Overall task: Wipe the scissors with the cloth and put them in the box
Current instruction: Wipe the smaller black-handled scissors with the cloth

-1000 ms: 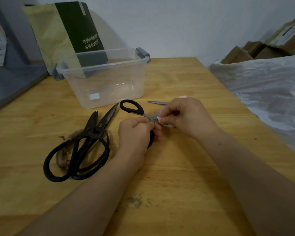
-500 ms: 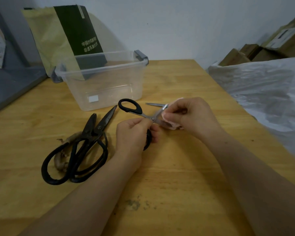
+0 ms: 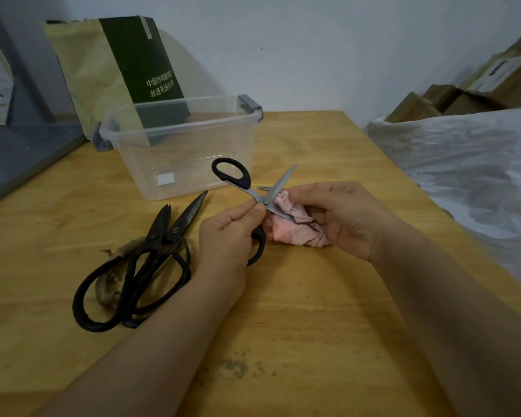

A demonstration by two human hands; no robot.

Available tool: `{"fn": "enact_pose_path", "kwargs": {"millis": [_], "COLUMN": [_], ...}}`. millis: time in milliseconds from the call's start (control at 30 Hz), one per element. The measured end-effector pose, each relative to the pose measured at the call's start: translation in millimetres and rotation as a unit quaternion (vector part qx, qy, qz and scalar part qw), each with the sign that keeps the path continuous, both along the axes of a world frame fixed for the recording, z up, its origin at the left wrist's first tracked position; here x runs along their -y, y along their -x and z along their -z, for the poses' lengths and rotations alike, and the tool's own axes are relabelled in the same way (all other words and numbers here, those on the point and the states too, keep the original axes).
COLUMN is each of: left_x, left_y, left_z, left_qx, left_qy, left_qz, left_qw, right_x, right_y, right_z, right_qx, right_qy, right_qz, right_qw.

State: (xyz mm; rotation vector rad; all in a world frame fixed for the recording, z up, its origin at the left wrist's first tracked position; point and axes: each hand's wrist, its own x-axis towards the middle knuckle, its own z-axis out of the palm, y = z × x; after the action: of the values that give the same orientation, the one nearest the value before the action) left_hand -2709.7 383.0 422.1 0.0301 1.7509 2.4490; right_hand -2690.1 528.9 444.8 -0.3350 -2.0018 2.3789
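Observation:
A small pair of scissors (image 3: pixel 247 188) with black handles and silver blades is spread open above the wooden table. My left hand (image 3: pixel 226 236) grips its lower handle near the pivot. My right hand (image 3: pixel 343 215) holds a crumpled pink cloth (image 3: pixel 295 227) against the lower blade. The upper blade points up and to the right. A clear plastic box (image 3: pixel 181 145) with grey clips stands behind, with nothing inside it. Two large black scissors (image 3: pixel 151 254) lie crossed on the table to the left of my left hand.
A brownish scrap (image 3: pixel 109 287) lies under the large scissors' handles. A green and yellow paper bag (image 3: pixel 118 70) leans on the wall behind the box. White plastic sheeting (image 3: pixel 463 164) and cardboard boxes (image 3: pixel 463 91) border the table's right edge. A grey ledge (image 3: pixel 18 155) runs along the left.
The small scissors have opened wider and tilted up, one blade now pointing up-right. My right hand has turned outward, and the pink cloth shows far more than before.

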Motion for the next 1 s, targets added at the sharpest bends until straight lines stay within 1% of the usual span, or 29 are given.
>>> {"fn": "enact_pose_path", "kwargs": {"millis": [100,267,367,667,800,900,1000], "left_x": [2.1,2.3,2.0,2.9,3.1,2.5,2.3], "left_y": [1.1,-1.3,-3.3,-4.0,-3.0,-2.6,-0.1], "left_z": [0.4,2.2,1.4,-0.9,-2.4,-4.3,-5.3], "left_qx": [0.009,-0.012,-0.019,-0.003,0.005,0.014,0.03], "left_qy": [-0.003,0.02,0.031,0.035,0.032,0.023,0.005], "left_qz": [0.008,0.019,0.019,0.013,0.016,0.016,-0.004], "left_qw": [1.0,1.0,0.999,0.999,0.999,1.0,1.0], "right_x": [1.2,2.8,-1.5,7.1,9.9,11.4,9.0], "right_y": [0.6,-1.7,-2.2,1.6,2.6,4.5,4.8], "right_z": [2.4,2.2,-0.7,6.3,5.4,4.2,4.4], "right_qx": [0.006,0.015,0.025,0.012,-0.013,-0.012,0.001], "right_qy": [0.034,0.011,0.027,-0.12,-0.114,-0.118,-0.189], "right_qz": [-0.012,-0.015,-0.024,-0.027,-0.014,-0.009,0.006], "right_qw": [0.999,1.0,0.999,0.992,0.993,0.993,0.982]}}
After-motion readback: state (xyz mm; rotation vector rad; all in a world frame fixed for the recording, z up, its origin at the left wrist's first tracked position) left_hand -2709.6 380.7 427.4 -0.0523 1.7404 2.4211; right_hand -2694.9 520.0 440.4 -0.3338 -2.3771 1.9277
